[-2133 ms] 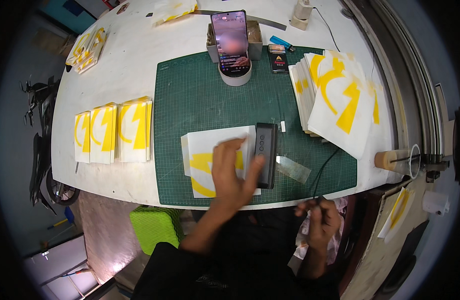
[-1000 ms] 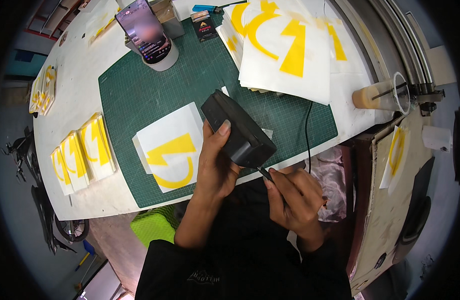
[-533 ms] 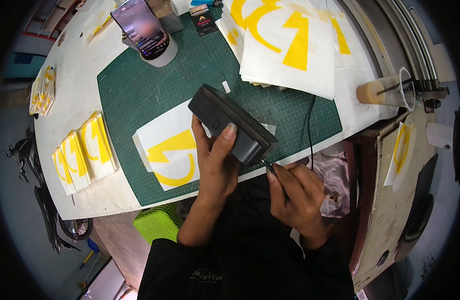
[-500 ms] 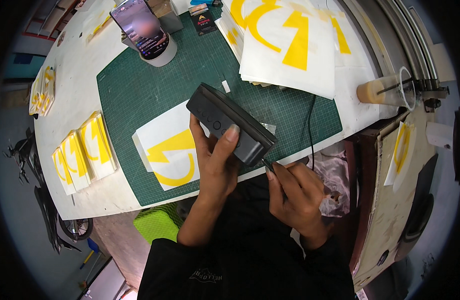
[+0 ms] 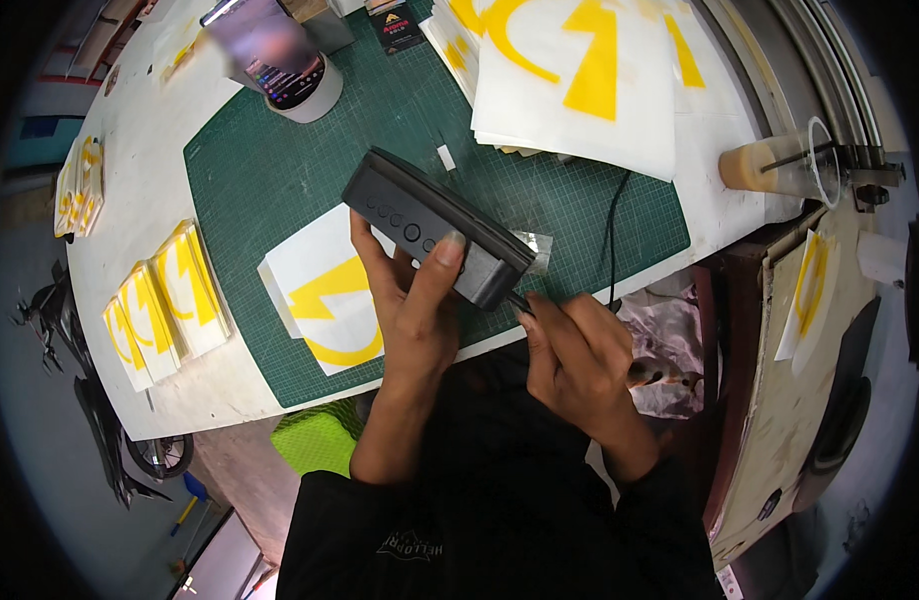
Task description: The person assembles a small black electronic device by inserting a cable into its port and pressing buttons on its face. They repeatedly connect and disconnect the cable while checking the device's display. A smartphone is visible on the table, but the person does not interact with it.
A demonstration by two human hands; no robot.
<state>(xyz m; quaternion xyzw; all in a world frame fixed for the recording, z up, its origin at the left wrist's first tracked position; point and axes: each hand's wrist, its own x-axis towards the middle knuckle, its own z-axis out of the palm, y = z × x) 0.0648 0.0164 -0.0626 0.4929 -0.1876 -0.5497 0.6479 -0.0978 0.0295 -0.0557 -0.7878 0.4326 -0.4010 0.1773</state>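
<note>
My left hand [image 5: 417,318] is wrapped round a black box-shaped device with round buttons, seemingly a portable speaker [image 5: 448,222], tilted above the cutting mat. Its thumb presses on the button face. Against the device's lower right end, my right hand [image 5: 585,352] pinches a thin black cable plug [image 5: 521,302]. Whether the plug is fully seated in a socket is hard to see. Below the device lies a white sheet with a yellow print [image 5: 332,312], partly covered by my left hand.
A green cutting mat [image 5: 245,170] covers much of the white table. On it stand a phone [image 5: 270,55] in a round holder and stacked printed sheets [image 5: 540,110]. A black cable [image 5: 613,235] crosses the right side, near a plastic cup [image 5: 770,165]. Folded yellow-printed pieces [image 5: 170,300] lie left.
Both hands have shifted a little to the left and upward, carrying the black device and the plug. The plug now sits closer against the device's end.
</note>
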